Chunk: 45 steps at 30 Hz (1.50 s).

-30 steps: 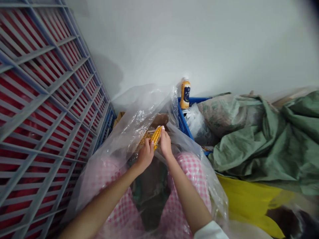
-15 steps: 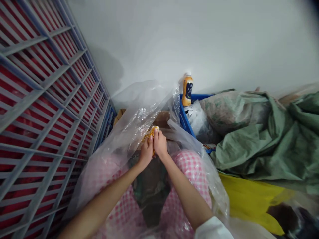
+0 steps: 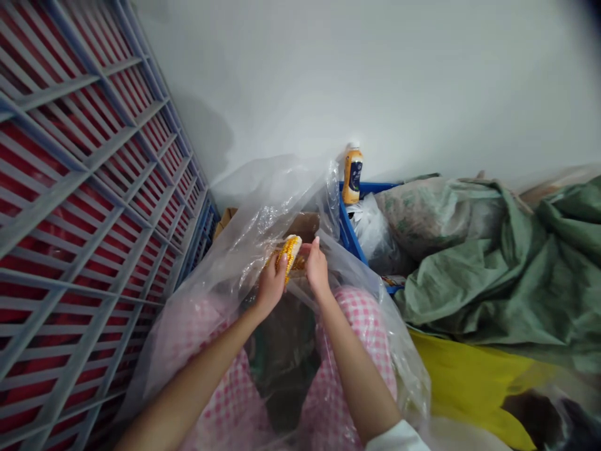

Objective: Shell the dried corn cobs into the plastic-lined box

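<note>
Left hand (image 3: pixel 271 287) clamped a partly stripped yellow corn cob (image 3: pixel 289 255) above a crumpled clear plastic bag (image 3: pixel 256 228), many kernels (image 3: pixel 284 259) still left on, while the right hand (image 3: pixel 317 269) stayed open just beside it.

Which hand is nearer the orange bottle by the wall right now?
Right hand: below and left of the orange bottle in view, so nearer. Left hand: further left, on the corn cob.
</note>
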{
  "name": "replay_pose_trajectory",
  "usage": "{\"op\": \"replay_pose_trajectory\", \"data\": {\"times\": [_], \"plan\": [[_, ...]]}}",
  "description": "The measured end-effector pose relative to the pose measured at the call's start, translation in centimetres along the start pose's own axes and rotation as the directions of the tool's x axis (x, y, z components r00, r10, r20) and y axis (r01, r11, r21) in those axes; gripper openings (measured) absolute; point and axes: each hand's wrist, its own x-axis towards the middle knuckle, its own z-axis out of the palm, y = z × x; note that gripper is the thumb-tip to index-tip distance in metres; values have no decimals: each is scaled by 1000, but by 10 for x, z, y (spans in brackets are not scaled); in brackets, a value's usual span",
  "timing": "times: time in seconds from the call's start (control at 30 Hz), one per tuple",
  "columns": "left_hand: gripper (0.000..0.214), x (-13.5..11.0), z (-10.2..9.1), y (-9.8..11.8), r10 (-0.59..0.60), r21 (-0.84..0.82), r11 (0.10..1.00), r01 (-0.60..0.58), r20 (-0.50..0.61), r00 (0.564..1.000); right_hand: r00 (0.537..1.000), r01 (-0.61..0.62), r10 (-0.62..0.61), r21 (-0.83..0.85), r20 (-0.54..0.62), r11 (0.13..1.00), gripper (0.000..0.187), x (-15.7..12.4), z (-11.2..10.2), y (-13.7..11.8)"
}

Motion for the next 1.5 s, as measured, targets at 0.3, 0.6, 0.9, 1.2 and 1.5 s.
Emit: {"op": "replay_pose_trajectory", "data": {"times": [0.3,0.6,0.9,1.2,1.5], "plan": [[33,-6,-2,-6,278,324,903,-282,61,959,997,73,-77,-208,-8,975,43,-5,0,-9],[32,-4,-2,-5,223,192,955,-225,33,974,999,33,-34,-83,-8,996,46,-2,4,0],[33,-3,-6,-4,269,343,900,-270,52,962,996,22,-24,26,81,999,45,-2,1,-6],[33,-6,-3,-9,214,264,937,-230,88,973,995,45,-40,-49,97,998,41,-4,-2,-1],[36,-6,-2,-10,144,112,982,-151,66,987,996,71,-63,-155,58,985,32,-12,0,4]]}}
